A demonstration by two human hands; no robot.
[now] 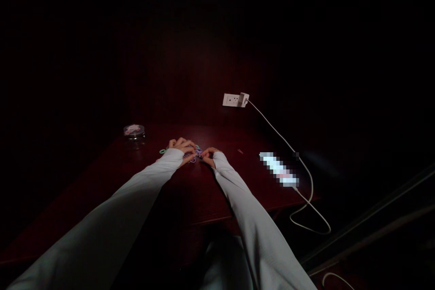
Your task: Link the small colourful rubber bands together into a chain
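Centrally in the frame, the left hand (181,147) and right hand (210,156) meet on the dark red tabletop (190,199), both with fingers curled onto a small tangle of coloured loops (195,153) lying between them. Left of the hands stands a small glass jar (134,132). To the right, a white cable (288,145) runs from a wall charger (243,99) past a phone (279,169).

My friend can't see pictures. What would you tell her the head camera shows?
Two hands, the left hand and right hand, meet over a small tangle of coloured loops on a dark red table in a very dim room. A small round jar stands at left; a white cable runs from a wall socket at right.
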